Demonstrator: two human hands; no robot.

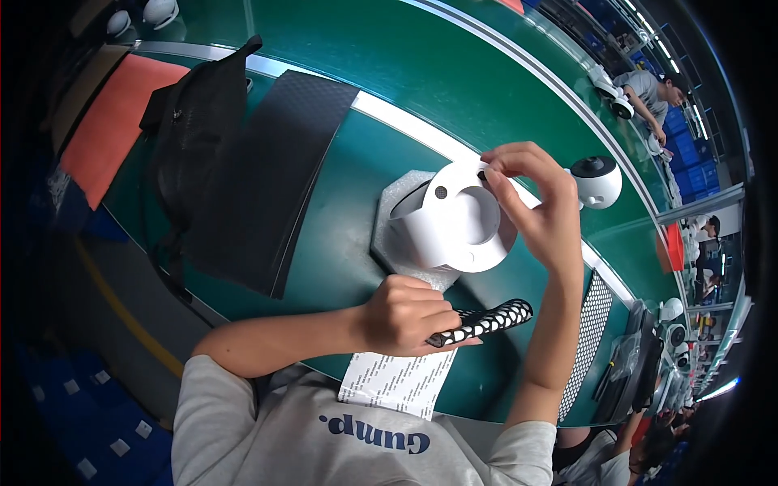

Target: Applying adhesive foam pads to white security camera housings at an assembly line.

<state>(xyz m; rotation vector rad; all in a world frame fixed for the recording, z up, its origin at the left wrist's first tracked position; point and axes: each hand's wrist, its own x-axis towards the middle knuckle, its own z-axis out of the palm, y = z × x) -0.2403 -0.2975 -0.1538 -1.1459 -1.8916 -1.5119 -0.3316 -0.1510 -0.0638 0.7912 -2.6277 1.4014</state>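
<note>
A white plastic housing [417, 235] with a round base and a central opening lies tilted on a grey foam block [391, 209]. My right hand [545, 202] is at the base's far right edge, thumb and finger closed around a small black round pad [482, 175] at the rim. Another black round pad [441, 193] sits on the base, and a pale round spot shows on its near side. Closer to me, my left hand [409, 316] grips a curled black sheet [494, 318] with rows of white round holes. Printed white paper [397, 385] lies below that hand.
Dark sheets [259, 178], a black bag [203, 138] and an orange sheet [121, 121] lie to the left. A white camera-like device [597, 182] stands on the green conveyor [356, 40] beyond. A perforated sheet [585, 348] lies at right; people work farther off.
</note>
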